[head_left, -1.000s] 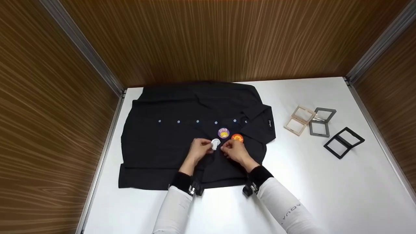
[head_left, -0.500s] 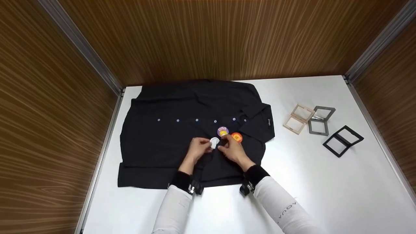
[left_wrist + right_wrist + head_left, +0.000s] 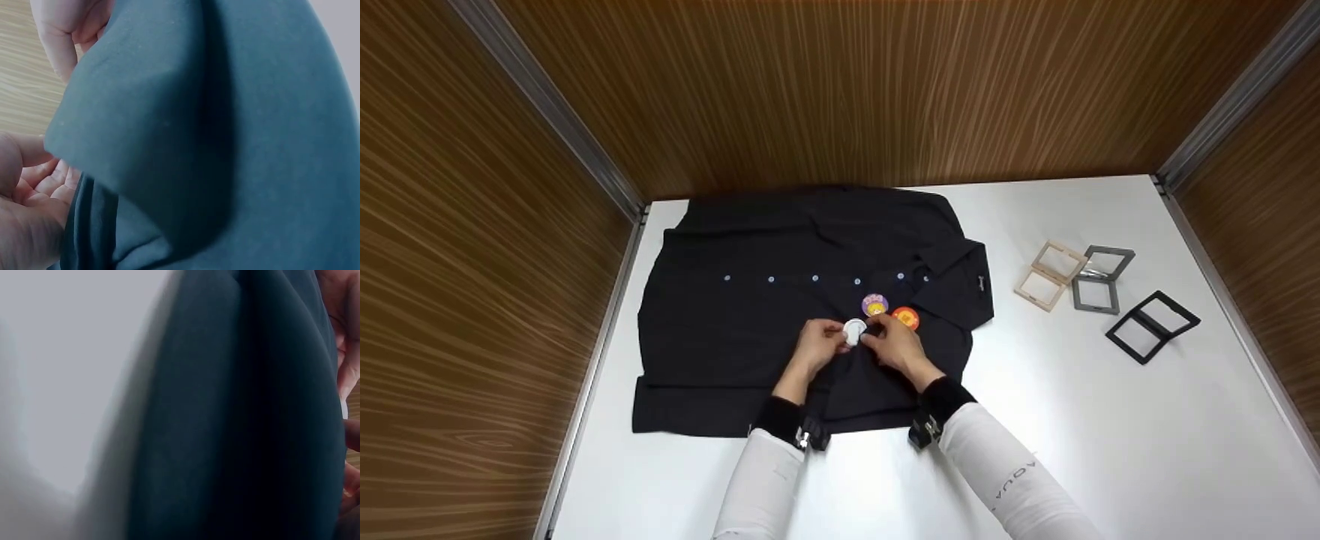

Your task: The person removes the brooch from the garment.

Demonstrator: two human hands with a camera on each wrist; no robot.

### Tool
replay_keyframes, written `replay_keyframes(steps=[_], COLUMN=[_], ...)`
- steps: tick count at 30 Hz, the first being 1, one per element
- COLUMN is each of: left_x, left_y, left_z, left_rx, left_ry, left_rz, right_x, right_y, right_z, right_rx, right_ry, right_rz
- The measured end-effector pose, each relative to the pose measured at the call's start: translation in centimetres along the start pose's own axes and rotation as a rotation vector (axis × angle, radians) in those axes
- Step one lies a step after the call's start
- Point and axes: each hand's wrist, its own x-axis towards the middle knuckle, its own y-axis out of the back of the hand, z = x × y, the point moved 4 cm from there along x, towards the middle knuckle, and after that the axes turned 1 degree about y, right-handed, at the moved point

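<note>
A black shirt lies spread out, collar to the right. In the head view, my left hand pinches the left edge of a white round badge, seemingly back side up. At its right edge, my right hand holds it between thumb and a finger. A purple badge and an orange badge lie on the shirt just beyond. Raised cloth hides the badge in the left wrist view. Cloth covers most of the right wrist view.
On the white table, right of the shirt, stand three open square cases: beige, grey and black. Wood-grain panels wall the table at the back and on both sides.
My right hand has moved left from beside the orange badge to the white badge's right edge, uncovering more of the orange one. The left hand has barely moved.
</note>
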Motion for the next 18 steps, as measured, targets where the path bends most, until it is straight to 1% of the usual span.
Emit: replay_keyframes(steps=[6,8,14,18], left_x=[-0.06,-0.06,-0.09,-0.11], left_y=[-0.06,-0.09,-0.11,-0.10], left_z=[-0.01,-0.02,-0.01,0.01], left_rx=[0.034,0.034,0.029,0.036], left_ry=[-0.003,-0.005,-0.003,-0.005], left_rz=[0.001,-0.002,-0.009,-0.005], right_x=[0.40,0.53,0.86,1.01], right_y=[-0.15,-0.14,-0.14,-0.07], right_z=[0.34,0.42,0.51,0.53], right_rx=[0.100,0.111,0.096,0.138], right_ry=[-0.066,-0.081,-0.074,-0.076], right_rz=[-0.021,-0.021,-0.029,-0.040])
